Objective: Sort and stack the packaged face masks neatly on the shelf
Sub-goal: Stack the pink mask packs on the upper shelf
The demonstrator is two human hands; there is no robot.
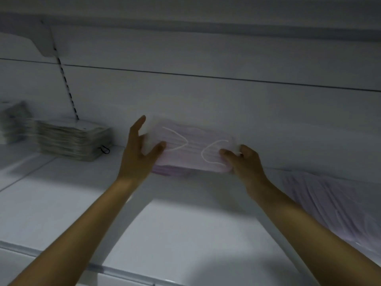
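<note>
A pale pink packaged face mask [191,149] with white ear loops lies on top of a low pink stack [171,170] at the back of the white shelf [185,223]. My left hand [138,155] holds its left end, thumb on top and fingers spread along the side. My right hand [243,159] pinches its right end with curled fingers. A loose heap of more pink masks [329,203] lies to the right on the shelf.
A neat stack of grey-white packaged masks [74,139] stands at the left back, with a blurred second pile [14,122] further left. The shelf's back wall [206,100] rises behind; a slotted upright [66,79] and a bracket [41,40] are upper left.
</note>
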